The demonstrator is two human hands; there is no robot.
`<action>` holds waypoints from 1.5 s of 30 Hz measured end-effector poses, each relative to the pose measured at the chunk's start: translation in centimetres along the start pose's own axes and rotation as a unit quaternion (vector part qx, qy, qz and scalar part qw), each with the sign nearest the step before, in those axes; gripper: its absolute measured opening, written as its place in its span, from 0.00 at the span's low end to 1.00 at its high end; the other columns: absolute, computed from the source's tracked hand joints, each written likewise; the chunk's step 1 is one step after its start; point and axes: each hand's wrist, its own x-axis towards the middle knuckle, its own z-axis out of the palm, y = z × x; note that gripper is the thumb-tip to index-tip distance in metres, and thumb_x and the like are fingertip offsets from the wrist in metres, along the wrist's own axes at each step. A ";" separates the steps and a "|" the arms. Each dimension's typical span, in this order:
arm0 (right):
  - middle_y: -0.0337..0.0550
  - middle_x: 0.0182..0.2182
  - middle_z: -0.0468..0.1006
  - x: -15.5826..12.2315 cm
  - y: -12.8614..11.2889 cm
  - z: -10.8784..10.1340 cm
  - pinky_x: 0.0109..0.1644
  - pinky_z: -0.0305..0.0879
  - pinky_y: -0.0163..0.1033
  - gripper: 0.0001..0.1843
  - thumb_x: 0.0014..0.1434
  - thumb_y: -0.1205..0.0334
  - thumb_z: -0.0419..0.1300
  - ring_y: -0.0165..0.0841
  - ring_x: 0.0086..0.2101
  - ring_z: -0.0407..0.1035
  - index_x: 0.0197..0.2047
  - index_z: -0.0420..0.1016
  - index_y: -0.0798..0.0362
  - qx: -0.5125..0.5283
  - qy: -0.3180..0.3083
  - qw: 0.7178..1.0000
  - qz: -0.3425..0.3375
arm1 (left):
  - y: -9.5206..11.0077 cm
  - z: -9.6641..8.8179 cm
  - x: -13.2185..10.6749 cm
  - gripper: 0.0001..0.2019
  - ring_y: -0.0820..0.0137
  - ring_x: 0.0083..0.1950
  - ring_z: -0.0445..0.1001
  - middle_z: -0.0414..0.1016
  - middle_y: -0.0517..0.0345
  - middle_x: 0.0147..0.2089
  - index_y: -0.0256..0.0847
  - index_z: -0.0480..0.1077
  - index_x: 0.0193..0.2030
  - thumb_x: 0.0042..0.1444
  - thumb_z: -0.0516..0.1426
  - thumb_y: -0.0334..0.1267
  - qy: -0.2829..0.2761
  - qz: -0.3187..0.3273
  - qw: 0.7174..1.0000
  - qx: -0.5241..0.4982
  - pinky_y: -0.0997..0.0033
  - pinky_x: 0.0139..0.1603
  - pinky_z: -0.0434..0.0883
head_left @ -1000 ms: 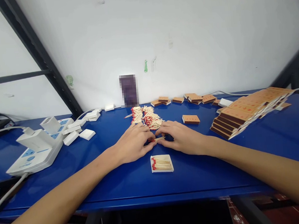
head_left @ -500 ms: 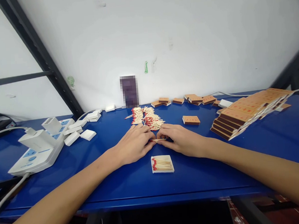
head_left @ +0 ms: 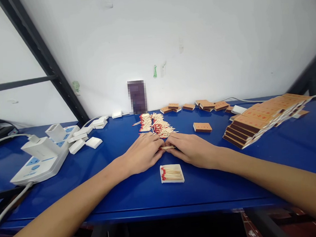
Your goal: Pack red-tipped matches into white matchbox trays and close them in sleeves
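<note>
Head view, as I receive it from afar.

Item: desk (head_left: 126,200), smooth, glossy blue.
Item: small bunch of matches (head_left: 168,147), thin pale sticks, roughly level between the two hands, above the desk's middle.
Item: left hand (head_left: 145,153), bare; grip closed, thumb and fingertips pinching the red-headed end.
Item: right hand (head_left: 194,150), bare; grip nearly closed, thumb and fingers about the plain end.
Item: shallow white tray (head_left: 173,181), rectangular, thin-walled, nearer me than the hands; matches inside, red heads to the left.
Item: match heap (head_left: 161,126), loose and bristling, just beyond the hands.
Item: closed matchbox (head_left: 202,127), orange top, dark brown side, lying flat.
Item: matchbox stack (head_left: 263,114), stepped, at right.
Item: white trays (head_left: 94,142), blocky, at left.

Changes: a second ago the bunch slants and fans; now it sits straighter, my right fingers drawn in closer. The filled tray looks unchanged.
</note>
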 end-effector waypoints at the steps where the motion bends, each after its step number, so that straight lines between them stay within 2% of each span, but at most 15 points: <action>1: 0.45 0.36 0.73 0.0 -0.1 0.0 0.37 0.64 0.39 0.10 0.69 0.59 0.48 0.36 0.36 0.69 0.39 0.66 0.54 -0.015 0.002 1.000 0.001 | 0.0 0.1 0.0 0.09 0.65 0.44 0.67 0.71 0.53 0.41 0.37 0.69 0.41 0.66 0.49 0.37 0.000 0.001 1.000 0.003 0.63 0.47 0.64; 9: 0.45 0.34 0.73 0.1 -0.3 0.1 0.31 0.59 0.40 0.09 0.68 0.61 0.49 0.36 0.31 0.69 0.37 0.66 0.55 -0.105 -0.001 0.994 -0.024 | 0.4 -0.1 0.2 0.08 0.63 0.41 0.67 0.70 0.50 0.41 0.35 0.65 0.38 0.66 0.48 0.35 -0.026 0.008 0.999 0.039 0.61 0.45 0.65; 15: 0.45 0.35 0.74 0.0 -0.7 -0.4 0.31 0.58 0.39 0.10 0.69 0.60 0.48 0.35 0.32 0.69 0.37 0.65 0.54 -0.059 -0.028 0.998 -0.001 | 0.5 -0.9 0.1 0.10 0.64 0.41 0.67 0.70 0.51 0.41 0.36 0.66 0.40 0.68 0.47 0.37 -0.045 0.025 0.998 0.024 0.62 0.45 0.64; 20: 0.45 0.36 0.74 -0.2 -0.6 -0.3 0.31 0.57 0.38 0.06 0.66 0.63 0.51 0.35 0.31 0.69 0.38 0.65 0.54 -0.060 -0.047 0.997 0.002 | 0.8 -0.9 0.2 0.08 0.64 0.40 0.67 0.70 0.49 0.41 0.35 0.65 0.39 0.67 0.48 0.35 -0.068 0.014 0.996 0.046 0.62 0.44 0.64; 28: 0.44 0.34 0.74 -0.1 -0.8 -0.4 0.30 0.55 0.38 0.05 0.65 0.62 0.51 0.35 0.30 0.68 0.37 0.64 0.54 -0.062 -0.043 0.997 0.008 | 0.6 -0.8 -0.1 0.09 0.63 0.41 0.66 0.69 0.48 0.42 0.34 0.64 0.40 0.67 0.46 0.34 -0.049 0.041 0.995 0.074 0.62 0.44 0.64; 32: 0.44 0.34 0.74 -0.3 -1.2 -1.0 0.31 0.56 0.38 0.06 0.65 0.63 0.51 0.34 0.30 0.67 0.35 0.64 0.53 -0.032 -0.050 0.998 0.007 | 0.8 -1.1 -0.5 0.09 0.62 0.42 0.67 0.69 0.48 0.42 0.34 0.65 0.40 0.67 0.45 0.33 -0.050 0.065 0.993 0.084 0.61 0.48 0.64; 37: 0.42 0.32 0.72 -0.5 -1.5 -2.0 0.32 0.57 0.37 0.09 0.67 0.61 0.50 0.32 0.29 0.65 0.33 0.63 0.52 0.030 -0.039 0.999 -0.005 | 1.4 -2.1 -0.8 0.10 0.63 0.42 0.66 0.68 0.49 0.41 0.35 0.65 0.41 0.68 0.45 0.35 -0.058 0.049 0.996 0.055 0.61 0.48 0.64; 41: 0.38 0.27 0.70 -0.9 -2.3 -3.6 0.31 0.56 0.36 0.14 0.66 0.57 0.51 0.29 0.26 0.61 0.29 0.64 0.52 0.112 -0.044 0.993 0.003 | 2.1 -3.3 -1.5 0.10 0.65 0.41 0.66 0.68 0.51 0.40 0.36 0.64 0.39 0.68 0.46 0.38 -0.071 0.049 0.996 -0.018 0.63 0.46 0.65; 45: 0.35 0.23 0.68 -1.3 -3.1 -4.6 0.27 0.54 0.33 0.14 0.64 0.57 0.55 0.26 0.23 0.59 0.28 0.67 0.53 0.206 -0.092 0.974 0.010 | 2.4 -3.7 -2.0 0.08 0.69 0.39 0.67 0.67 0.57 0.38 0.39 0.63 0.37 0.67 0.49 0.39 -0.111 0.042 0.985 -0.121 0.69 0.41 0.65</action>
